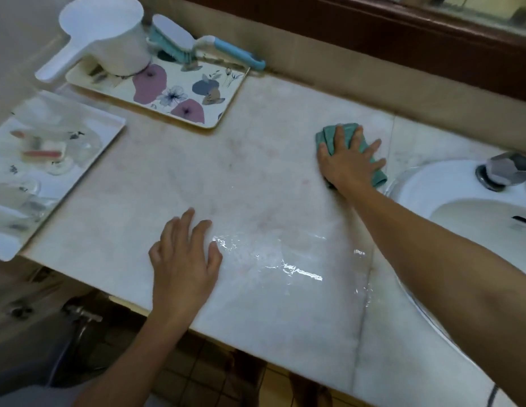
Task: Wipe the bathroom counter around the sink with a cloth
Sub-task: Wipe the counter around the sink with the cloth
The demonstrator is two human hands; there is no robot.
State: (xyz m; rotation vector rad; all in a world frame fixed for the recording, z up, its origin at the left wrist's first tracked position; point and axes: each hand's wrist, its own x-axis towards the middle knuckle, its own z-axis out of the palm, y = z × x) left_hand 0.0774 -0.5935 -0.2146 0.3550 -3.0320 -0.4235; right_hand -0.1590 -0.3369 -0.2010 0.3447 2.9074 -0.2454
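A pale marble counter point(256, 160) fills the view, with a wet shiny patch point(285, 268) near its front. My right hand point(348, 161) presses flat on a folded green cloth point(338, 133) at the back of the counter, just left of the white sink point(450, 198). Most of the cloth is hidden under the palm. My left hand point(184, 259) rests flat on the counter near the front edge, fingers spread and holding nothing.
A flowered tray point(179, 95) at the back left carries a white scoop jug point(109, 36) and a blue-handled brush point(197, 45). Another white tray point(35, 160) with small items overhangs the left end. A metal tap knob point(508, 168) stands on the sink rim.
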